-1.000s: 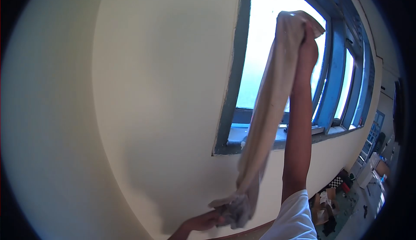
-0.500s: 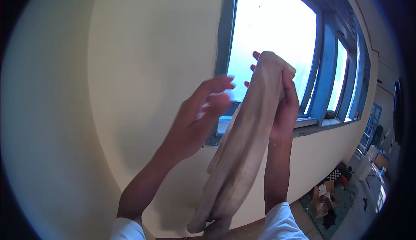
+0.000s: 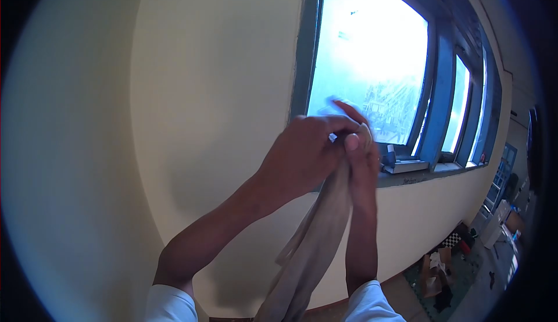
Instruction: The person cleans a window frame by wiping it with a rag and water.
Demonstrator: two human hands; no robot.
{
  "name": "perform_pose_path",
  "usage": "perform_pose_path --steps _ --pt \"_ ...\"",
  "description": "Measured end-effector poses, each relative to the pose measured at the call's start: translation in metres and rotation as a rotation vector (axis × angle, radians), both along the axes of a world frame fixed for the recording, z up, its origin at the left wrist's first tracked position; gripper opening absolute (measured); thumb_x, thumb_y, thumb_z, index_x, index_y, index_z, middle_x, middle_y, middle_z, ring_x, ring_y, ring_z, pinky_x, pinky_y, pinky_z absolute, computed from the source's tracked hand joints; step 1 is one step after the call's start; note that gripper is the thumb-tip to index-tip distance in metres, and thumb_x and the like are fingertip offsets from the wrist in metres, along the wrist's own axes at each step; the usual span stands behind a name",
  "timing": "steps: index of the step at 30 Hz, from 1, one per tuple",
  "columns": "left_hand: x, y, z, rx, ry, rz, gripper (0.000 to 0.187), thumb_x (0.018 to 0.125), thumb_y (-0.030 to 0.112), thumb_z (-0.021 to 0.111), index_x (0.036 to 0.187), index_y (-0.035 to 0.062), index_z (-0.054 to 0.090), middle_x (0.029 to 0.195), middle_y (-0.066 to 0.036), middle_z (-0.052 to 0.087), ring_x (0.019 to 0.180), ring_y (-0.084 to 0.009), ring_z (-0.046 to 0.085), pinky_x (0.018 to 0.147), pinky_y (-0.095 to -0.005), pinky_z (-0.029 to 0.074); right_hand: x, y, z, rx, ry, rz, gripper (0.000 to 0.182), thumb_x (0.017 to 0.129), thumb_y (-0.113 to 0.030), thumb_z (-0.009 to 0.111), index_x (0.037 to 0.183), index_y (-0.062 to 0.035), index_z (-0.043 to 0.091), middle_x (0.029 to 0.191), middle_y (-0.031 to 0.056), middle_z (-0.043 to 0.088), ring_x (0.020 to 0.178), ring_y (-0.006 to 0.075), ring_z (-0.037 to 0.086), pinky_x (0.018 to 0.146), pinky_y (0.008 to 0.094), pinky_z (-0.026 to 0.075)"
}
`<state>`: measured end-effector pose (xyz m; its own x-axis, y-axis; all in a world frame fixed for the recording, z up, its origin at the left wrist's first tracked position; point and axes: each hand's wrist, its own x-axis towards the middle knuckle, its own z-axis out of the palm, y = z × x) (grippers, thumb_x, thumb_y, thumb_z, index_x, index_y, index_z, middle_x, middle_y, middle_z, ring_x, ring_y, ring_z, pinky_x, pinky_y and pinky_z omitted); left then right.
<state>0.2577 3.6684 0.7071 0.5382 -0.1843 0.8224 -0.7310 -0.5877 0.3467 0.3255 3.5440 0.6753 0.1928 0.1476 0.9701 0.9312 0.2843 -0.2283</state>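
Note:
A long beige cloth (image 3: 317, 246) hangs down from my two hands, its upper end bunched between them. My left hand (image 3: 308, 150) reaches across and its fingers close on the top of the cloth. Beside it on the right, my right hand (image 3: 361, 156) grips the same bunched end, thumb up against it, with one finger raised and blurred. Behind the hands is a bright window pane (image 3: 372, 60) in a blue-grey frame; the hands are in front of its lower part. The cloth's lower end runs out of view at the bottom.
A cream wall (image 3: 215, 89) surrounds the window. A small object (image 3: 390, 154) stands on the sill (image 3: 407, 168). At the lower right, an opened cardboard box (image 3: 433, 278) sits on a green mat (image 3: 415, 275), near a checkered item (image 3: 451, 240).
My left hand has moved right and taken hold of the cloth's top. My right hand has come down with the cloth, which now hangs lower and more gathered.

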Motion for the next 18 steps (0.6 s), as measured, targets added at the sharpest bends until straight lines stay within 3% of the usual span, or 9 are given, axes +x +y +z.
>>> perform_pose_path --steps 2,3,5,8,12,14,15,17,18 --pt "0.008 0.0 0.0 -0.015 -0.236 0.031 0.021 0.088 0.02 0.059 0.098 0.0026 0.067 0.088 -0.008 0.066 0.073 -0.0167 0.063 0.069 -0.0288 0.05 -0.013 0.017 -0.014 0.167 0.459 0.425 0.051 0.091 -0.039 0.055 0.125 -0.0027 0.049 0.102 0.009 0.059 0.082 0.0125 0.061 0.067 0.0253 0.051" --pt "0.006 -0.001 0.004 -0.088 -0.126 -0.022 0.018 0.086 0.016 0.06 0.097 0.0043 0.068 0.09 -0.007 0.064 0.08 -0.0183 0.062 0.072 -0.0303 0.05 -0.013 0.016 -0.017 0.139 0.489 0.369 0.05 0.091 -0.04 0.055 0.124 -0.0025 0.05 0.094 0.0076 0.059 0.072 0.0109 0.059 0.058 0.0236 0.048" --pt "0.02 0.005 0.002 -0.083 -0.203 0.007 0.017 0.086 0.015 0.061 0.097 0.0051 0.068 0.091 -0.006 0.063 0.08 -0.0173 0.06 0.074 -0.0298 0.049 -0.011 0.016 -0.02 0.083 0.544 0.261 0.049 0.09 -0.041 0.055 0.12 -0.0019 0.052 0.08 0.0048 0.06 0.052 0.0076 0.056 0.041 0.0203 0.042" --pt "0.024 0.019 0.01 -0.118 -0.16 0.015 0.016 0.086 0.016 0.061 0.096 0.0056 0.069 0.092 -0.005 0.062 0.081 -0.0149 0.056 0.075 -0.0279 0.046 -0.014 0.021 -0.013 0.209 0.468 -0.01 0.047 0.09 -0.044 0.054 0.108 -0.0006 0.057 0.063 0.0018 0.054 0.037 0.0074 0.046 0.035 0.0201 0.035" --pt "0.023 0.026 0.01 -0.172 -0.1 -0.031 0.02 0.088 0.02 0.061 0.101 0.0068 0.067 0.093 -0.005 0.062 0.081 -0.0115 0.053 0.075 -0.0253 0.043 -0.014 0.017 -0.011 0.157 0.546 0.121 0.047 0.089 -0.045 0.055 0.099 0.0007 0.061 0.06 0.0006 0.051 0.038 0.0047 0.043 0.035 0.019 0.031" --pt "0.026 0.023 -0.001 -0.308 -0.085 -0.203 0.022 0.09 0.021 0.059 0.106 0.0076 0.064 0.091 -0.003 0.062 0.082 -0.0107 0.053 0.075 -0.0245 0.042 -0.021 0.019 -0.004 0.2 0.592 0.156 0.047 0.09 -0.044 0.055 0.099 0.0017 0.062 0.058 0.0001 0.05 0.038 0.0035 0.041 0.035 0.0187 0.029" --pt "0.029 0.022 -0.011 -0.378 -0.069 -0.288 0.023 0.091 0.021 0.058 0.109 0.0079 0.062 0.091 -0.003 0.061 0.082 -0.0103 0.053 0.075 -0.0241 0.042 -0.022 0.02 -0.002 0.266 0.54 0.084 0.044 0.09 -0.04 0.056 0.102 0.0019 0.062 0.06 0.0006 0.051 0.038 0.0029 0.041 0.035 0.0185 0.028" --pt "0.035 0.034 -0.045 -0.339 -0.22 -0.127 0.023 0.093 0.02 0.054 0.11 0.0061 0.059 0.089 -0.002 0.06 0.082 -0.0099 0.053 0.075 -0.0239 0.042 -0.007 0.027 0.016 0.519 0.253 -0.195 0.032 0.091 -0.026 0.058 0.109 0.0002 0.064 0.069 0.0026 0.059 0.044 0.0018 0.043 0.037 0.0174 0.027" --pt "0.042 0.043 -0.062 -0.308 -0.294 -0.048 0.023 0.094 0.02 0.052 0.111 0.0052 0.057 0.089 -0.002 0.06 0.082 -0.0097 0.053 0.075 -0.0238 0.042 0.006 0.029 0.019 0.515 0.171 -0.278 0.031 0.09 -0.02 0.059 0.113 -0.0004 0.063 0.08 0.0044 0.065 0.053 0.003 0.05 0.04 0.0187 0.033"
